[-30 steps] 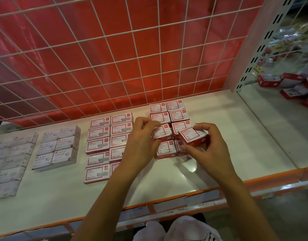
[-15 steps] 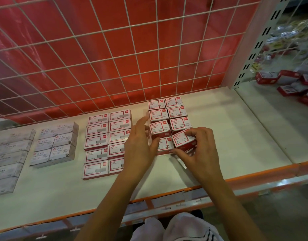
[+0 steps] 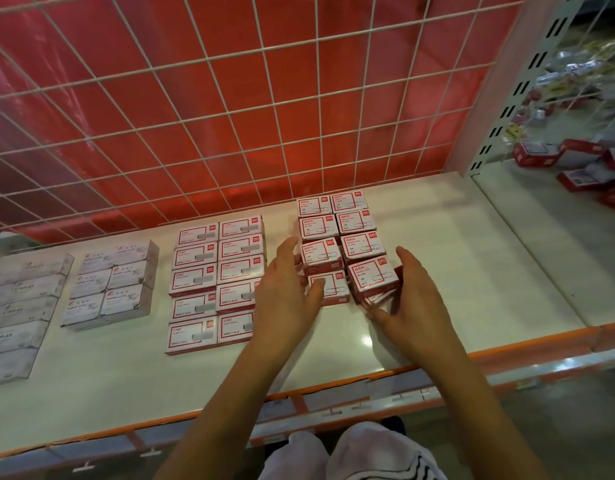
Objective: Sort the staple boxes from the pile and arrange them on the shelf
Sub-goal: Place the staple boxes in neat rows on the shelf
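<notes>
The small red-and-white cardboard box (image 3: 373, 277) sits skewed on the front right corner of the two-column block of matching boxes (image 3: 334, 223) on the white orange-edged shelf (image 3: 472, 258). The left hand (image 3: 285, 292) lies flat-fingered against the block's left side. The right hand (image 3: 415, 299), fingers straight, flanks the skewed box and grips nothing. Best to brace left and nudge lightly from the right until the edges align.
</notes>
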A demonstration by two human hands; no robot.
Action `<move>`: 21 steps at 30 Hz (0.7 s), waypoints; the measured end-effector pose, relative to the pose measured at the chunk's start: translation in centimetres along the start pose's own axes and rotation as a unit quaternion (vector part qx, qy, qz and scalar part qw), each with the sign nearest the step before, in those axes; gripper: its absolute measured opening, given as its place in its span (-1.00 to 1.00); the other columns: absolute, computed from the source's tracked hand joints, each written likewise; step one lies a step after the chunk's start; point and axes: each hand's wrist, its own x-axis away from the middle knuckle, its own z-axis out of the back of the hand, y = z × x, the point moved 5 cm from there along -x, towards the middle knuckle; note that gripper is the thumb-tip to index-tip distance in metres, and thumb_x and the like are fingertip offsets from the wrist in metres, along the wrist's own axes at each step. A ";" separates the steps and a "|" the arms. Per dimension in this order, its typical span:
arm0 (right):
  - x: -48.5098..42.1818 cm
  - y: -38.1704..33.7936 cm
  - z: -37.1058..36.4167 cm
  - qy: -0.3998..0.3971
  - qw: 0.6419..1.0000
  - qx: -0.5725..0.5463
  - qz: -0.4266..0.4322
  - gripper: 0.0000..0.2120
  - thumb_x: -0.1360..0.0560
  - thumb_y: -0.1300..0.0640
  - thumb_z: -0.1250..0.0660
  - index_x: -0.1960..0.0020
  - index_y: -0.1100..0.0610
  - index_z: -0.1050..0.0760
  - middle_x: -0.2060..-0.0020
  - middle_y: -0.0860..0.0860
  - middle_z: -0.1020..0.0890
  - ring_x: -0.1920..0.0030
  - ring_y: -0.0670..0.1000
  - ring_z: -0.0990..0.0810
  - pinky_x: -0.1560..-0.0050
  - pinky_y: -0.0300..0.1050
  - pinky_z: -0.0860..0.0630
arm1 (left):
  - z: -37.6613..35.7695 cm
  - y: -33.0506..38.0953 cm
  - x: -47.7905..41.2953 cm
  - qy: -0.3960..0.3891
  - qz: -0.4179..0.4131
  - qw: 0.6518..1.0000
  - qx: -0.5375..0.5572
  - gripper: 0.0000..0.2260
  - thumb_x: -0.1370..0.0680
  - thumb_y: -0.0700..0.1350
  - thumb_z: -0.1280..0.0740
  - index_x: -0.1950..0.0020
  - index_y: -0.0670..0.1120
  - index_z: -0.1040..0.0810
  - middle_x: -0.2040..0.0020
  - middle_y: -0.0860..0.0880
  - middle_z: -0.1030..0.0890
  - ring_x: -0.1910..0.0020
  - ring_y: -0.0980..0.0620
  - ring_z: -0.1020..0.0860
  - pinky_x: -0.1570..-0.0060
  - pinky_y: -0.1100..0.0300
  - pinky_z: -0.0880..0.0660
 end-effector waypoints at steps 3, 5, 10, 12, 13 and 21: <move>-0.2 0.0 -0.1 0.029 1.000 0.000 0.002 -0.18 -0.35 -0.02 -0.51 -0.47 0.08 -0.15 -0.30 0.05 -0.43 -0.29 0.08 -0.41 -0.25 -0.03 -0.38 | -0.1 0.1 0.0 -0.004 0.005 1.000 0.001 -0.42 -0.50 -0.02 -0.40 -0.46 0.08 -0.22 -0.32 0.02 -0.51 -0.20 -0.02 -0.56 -0.15 -0.11 -0.54; -0.3 -0.1 -0.3 0.039 0.999 0.001 0.007 -0.26 -0.34 -0.02 -0.52 -0.40 0.06 -0.24 -0.25 0.03 -0.47 -0.24 0.05 -0.44 -0.20 -0.06 -0.41 | -0.1 0.2 0.0 -0.006 0.009 1.000 0.004 -0.43 -0.50 -0.03 -0.40 -0.45 0.09 -0.24 -0.32 0.03 -0.51 -0.20 -0.02 -0.56 -0.15 -0.11 -0.54; -0.3 -0.3 -0.4 0.060 0.998 -0.030 0.011 -0.40 -0.37 -0.06 -0.48 -0.32 0.05 -0.34 -0.18 0.00 -0.52 -0.15 0.02 -0.50 -0.10 -0.11 -0.45 | -0.3 0.1 0.1 -0.010 0.014 1.000 0.009 -0.44 -0.51 -0.04 -0.41 -0.44 0.09 -0.24 -0.30 0.04 -0.53 -0.17 -0.01 -0.58 -0.16 -0.07 -0.54; -0.2 -0.4 -0.4 0.066 0.997 -0.039 0.012 -0.43 -0.39 -0.06 -0.46 -0.31 0.05 -0.35 -0.16 -0.01 -0.54 -0.11 0.00 -0.52 -0.06 -0.16 -0.44 | -0.4 0.0 0.2 -0.016 0.016 1.000 0.008 -0.44 -0.51 -0.05 -0.40 -0.44 0.09 -0.23 -0.29 0.05 -0.53 -0.17 0.01 -0.58 -0.17 -0.02 -0.52; -0.1 -0.4 -0.4 0.070 0.997 -0.041 0.012 -0.45 -0.39 -0.06 -0.45 -0.30 0.05 -0.36 -0.15 -0.01 -0.54 -0.10 -0.01 -0.53 -0.04 -0.18 -0.44 | -0.4 -0.1 0.2 -0.019 0.015 1.000 0.006 -0.43 -0.51 -0.06 -0.40 -0.44 0.08 -0.22 -0.29 0.05 -0.54 -0.17 0.02 -0.57 -0.17 0.00 -0.50; -0.2 -1.1 0.7 0.024 0.998 -0.056 0.016 -0.51 -0.40 -0.02 -0.46 -0.28 0.02 -0.43 -0.11 -0.09 -0.58 0.04 -0.18 -0.48 0.07 -0.46 -0.36 | -0.4 0.0 0.4 -0.027 0.012 1.000 0.005 -0.43 -0.52 -0.06 -0.40 -0.45 0.09 -0.21 -0.31 0.08 -0.52 -0.20 0.04 -0.56 -0.19 0.02 -0.48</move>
